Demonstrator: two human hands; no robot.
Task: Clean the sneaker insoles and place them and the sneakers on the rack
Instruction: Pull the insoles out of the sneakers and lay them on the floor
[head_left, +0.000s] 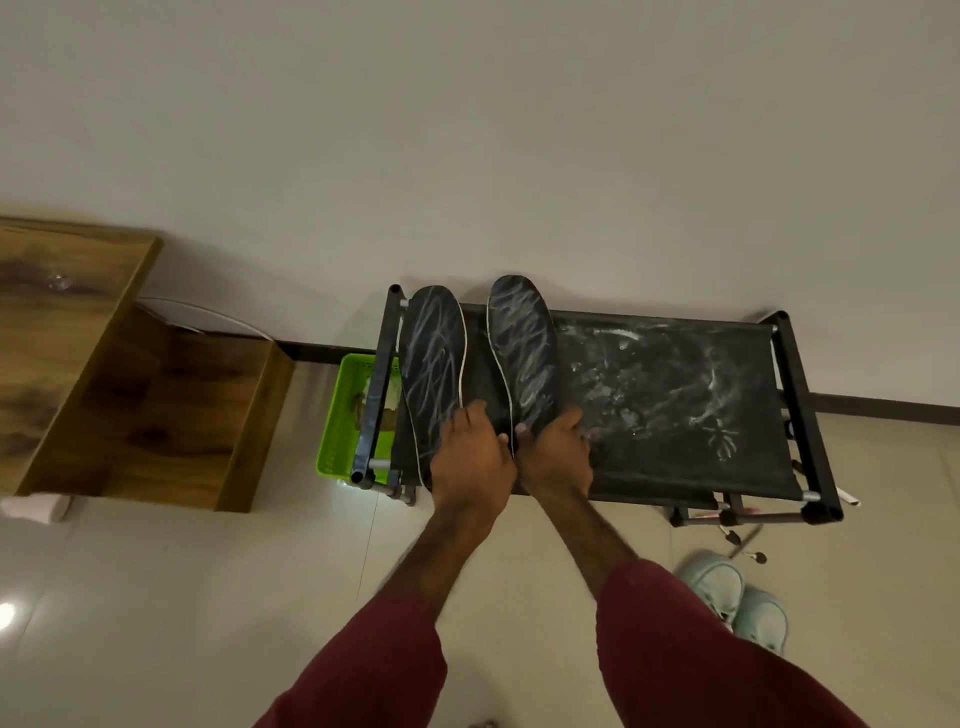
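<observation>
We see pale sneakers (732, 603) on the floor, lower right, side by side. At mid-frame the left hand (470, 457) has its fingers curled over the heel of the left insole (431, 353). The right hand (556, 454) grips the heel of the right insole (522, 348). Both dark, white-streaked insoles lie on the left end of the rack (675, 389), toes toward the wall. A green basket (337, 415) sits just left of it.
</observation>
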